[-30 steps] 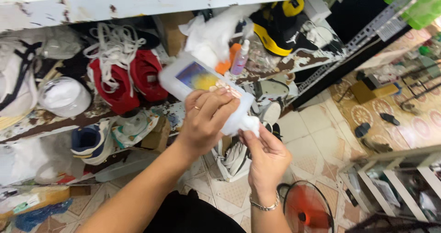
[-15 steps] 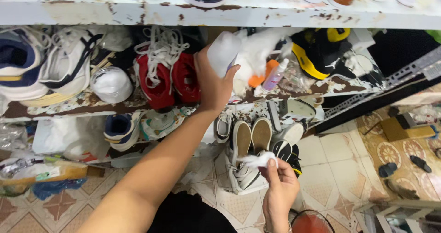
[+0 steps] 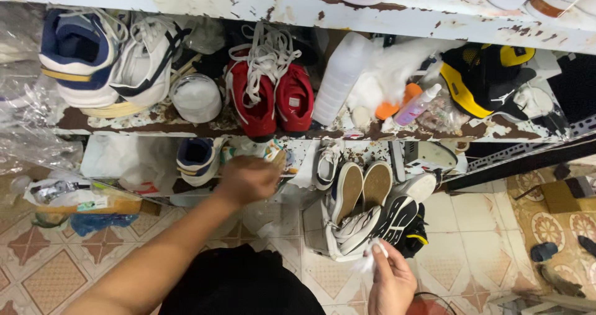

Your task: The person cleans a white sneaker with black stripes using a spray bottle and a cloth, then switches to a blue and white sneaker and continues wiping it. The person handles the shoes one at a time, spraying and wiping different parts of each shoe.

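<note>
The right hand (image 3: 391, 284) pinches a small white wad of cotton or tissue (image 3: 367, 260) between thumb and fingertips, low in the view, just in front of the pale sneakers (image 3: 357, 212) that stand toe-up on the tiled floor (image 3: 37, 271). The left hand (image 3: 248, 180) hovers loosely curled and motion-blurred at the lower shelf edge (image 3: 155, 134), near a navy-and-white shoe (image 3: 195, 160); whether it grips anything cannot be told. The white plastic bottle (image 3: 340, 79) stands upright on the shelf between the red shoes (image 3: 273, 94) and a heap of white wadding (image 3: 397, 73). Risk, as a judgement: the bottle sits close to the shelf lip among crowded items, so a knock from a passing forearm could tip it onto the sneakers below; whether its cap is on cannot be seen. The wad is held only by a light pinch and could drop to the floor and pick up dirt. Loose white laces (image 3: 264, 54) draped over the red shoes could snag a hand that reaches in. Visibility limits: the right hand is cut off by the bottom frame edge; the person's dark clothing (image 3: 242, 287) hides the floor directly below; the containers on the top shelf (image 3: 248, 1) are cropped; clear plastic sheeting (image 3: 25, 129) at the left obscures what lies behind it.
</note>
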